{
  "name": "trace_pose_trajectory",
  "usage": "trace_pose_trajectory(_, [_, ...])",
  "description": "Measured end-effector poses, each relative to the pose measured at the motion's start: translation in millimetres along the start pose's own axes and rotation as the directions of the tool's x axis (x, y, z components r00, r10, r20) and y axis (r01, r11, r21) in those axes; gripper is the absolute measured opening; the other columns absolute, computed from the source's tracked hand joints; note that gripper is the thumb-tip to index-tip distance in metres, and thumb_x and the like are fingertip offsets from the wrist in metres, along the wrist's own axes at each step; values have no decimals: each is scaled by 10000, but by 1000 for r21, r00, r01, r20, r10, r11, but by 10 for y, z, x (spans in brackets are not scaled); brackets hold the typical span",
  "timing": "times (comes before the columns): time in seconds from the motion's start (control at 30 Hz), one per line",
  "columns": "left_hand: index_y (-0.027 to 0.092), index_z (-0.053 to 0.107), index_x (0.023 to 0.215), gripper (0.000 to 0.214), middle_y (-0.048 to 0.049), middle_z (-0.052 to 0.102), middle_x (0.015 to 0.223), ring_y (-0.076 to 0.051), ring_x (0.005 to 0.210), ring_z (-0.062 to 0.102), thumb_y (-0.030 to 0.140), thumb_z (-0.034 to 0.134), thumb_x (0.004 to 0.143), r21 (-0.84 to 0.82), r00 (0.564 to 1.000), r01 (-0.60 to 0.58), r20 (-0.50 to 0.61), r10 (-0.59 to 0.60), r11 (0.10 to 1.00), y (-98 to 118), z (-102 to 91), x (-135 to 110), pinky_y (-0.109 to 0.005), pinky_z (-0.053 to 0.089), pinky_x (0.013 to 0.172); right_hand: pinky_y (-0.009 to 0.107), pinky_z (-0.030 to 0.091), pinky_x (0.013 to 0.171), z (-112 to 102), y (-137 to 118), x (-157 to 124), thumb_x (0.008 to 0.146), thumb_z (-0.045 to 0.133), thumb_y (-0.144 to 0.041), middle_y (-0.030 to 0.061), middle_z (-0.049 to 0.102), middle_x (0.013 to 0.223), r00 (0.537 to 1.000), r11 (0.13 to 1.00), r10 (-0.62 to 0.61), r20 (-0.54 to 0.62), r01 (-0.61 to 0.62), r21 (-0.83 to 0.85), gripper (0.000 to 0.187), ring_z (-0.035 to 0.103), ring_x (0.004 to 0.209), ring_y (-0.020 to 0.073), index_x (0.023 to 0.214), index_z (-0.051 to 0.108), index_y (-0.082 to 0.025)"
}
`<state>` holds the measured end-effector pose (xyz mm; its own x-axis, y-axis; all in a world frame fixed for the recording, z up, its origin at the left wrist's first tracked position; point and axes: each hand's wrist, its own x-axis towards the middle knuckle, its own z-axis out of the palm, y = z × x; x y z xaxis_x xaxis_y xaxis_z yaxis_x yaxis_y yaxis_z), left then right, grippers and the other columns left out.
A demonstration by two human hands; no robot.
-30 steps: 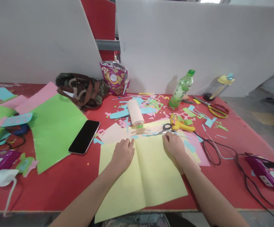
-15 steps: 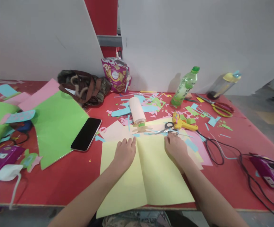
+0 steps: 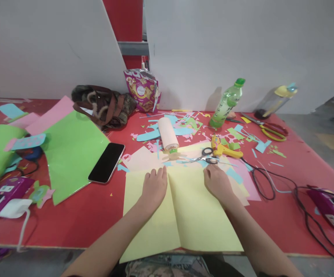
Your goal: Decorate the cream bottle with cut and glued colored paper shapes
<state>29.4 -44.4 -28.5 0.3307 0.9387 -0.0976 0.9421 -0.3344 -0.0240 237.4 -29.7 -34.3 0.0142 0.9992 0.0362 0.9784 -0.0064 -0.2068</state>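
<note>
A large pale yellow sheet of paper (image 3: 152, 227) with a crease down its middle lies in front of me, its near edge reaching past the table edge. My left hand (image 3: 154, 186) rests on its left half, fingers bent closed at the far edge beside the crease; the thumb is hidden. At the far right part of the sheet, my right hand (image 3: 217, 182) has its fingers closed on the edge. Just beyond that hand lie black-handled scissors (image 3: 207, 154) and a yellow glue gun (image 3: 226, 150). A pale pink paper roll (image 3: 167, 134) lies beyond the left hand.
A smartphone (image 3: 107, 162) lies on a green sheet (image 3: 71, 154) at left. Paper scraps (image 3: 184, 125) litter the table's back. A green bottle (image 3: 227, 102) and a tumbler (image 3: 275, 102) stand at right. Black cables (image 3: 296, 192) run to a purple power strip (image 3: 333, 213).
Both hands keep their places on the yellow sheet. The right hand sits slightly lower, showing more of the scissors' handle. The whole view has shifted slightly.
</note>
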Motion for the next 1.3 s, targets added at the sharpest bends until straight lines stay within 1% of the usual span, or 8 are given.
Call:
trace_pose_trajectory(0.17, [67,381,1223,402,-129,532,956,-244,849,474,136,288,837,-81,999,-7,-45,3,997,-45,22,-5,-370,402,675,244,340,565,-28,45,0,763,395,-284,29,533,610,998,985,56,-38,-49,163,193,494,596,156,601,439,-189])
trace_pose_trajectory(0.33, [68,430,1160,369,-140,493,1106,-227,1056,420,151,259,844,-266,988,-124,-127,93,956,-174,39,-2,-382,353,896,264,361,608,-11,57,17,733,388,-237,37,520,668,996,972,43,-76,-24,235,175,490,647,162,565,415,-195])
trace_pose_trajectory(0.47, [83,326,1245,419,-128,348,1326,-177,1241,272,163,164,867,-367,989,-149,-33,147,918,-238,85,-37,-348,285,995,285,378,642,29,55,29,768,354,-253,58,523,740,994,984,45,-100,-27,175,214,503,713,180,585,448,-193])
trace_pose_trajectory(0.6, [45,129,1326,751,-171,110,1412,-237,1301,61,508,361,783,-298,975,-200,37,221,933,-224,129,-105,-406,163,1049,293,391,660,46,57,23,786,338,-253,64,520,754,994,989,54,-92,-41,141,238,513,744,190,603,477,-190])
trace_pose_trajectory(0.7, [42,56,1335,929,-192,57,1409,-249,1298,7,623,398,696,-248,975,-204,37,220,947,-198,148,-126,-425,126,1051,294,400,675,50,63,18,780,352,-246,64,511,745,995,990,37,-91,-24,136,232,511,731,186,597,482,-188])
trace_pose_trajectory(1.0, [20,79,1329,950,-200,66,1404,-247,1298,8,656,371,687,-224,976,-197,52,214,955,-185,149,-110,-411,115,1051,322,408,751,55,126,-9,771,351,-210,82,478,717,992,966,-84,-95,104,238,231,506,738,193,558,440,-192])
trace_pose_trajectory(1.17, [31,62,1333,937,-201,87,1403,-246,1299,17,642,377,696,-221,975,-208,27,219,953,-190,175,-113,-421,124,1049,318,411,717,2,136,-13,739,380,-237,62,468,695,993,943,-39,-112,74,326,229,500,700,177,513,385,-206])
trace_pose_trajectory(1.3, [42,54,1336,875,-194,86,1406,-244,1299,18,614,336,737,-253,975,-209,25,222,945,-207,152,-114,-427,134,1048,280,405,615,-73,138,-25,691,449,-322,39,489,707,999,895,20,-39,-1,445,251,483,625,146,488,362,-203])
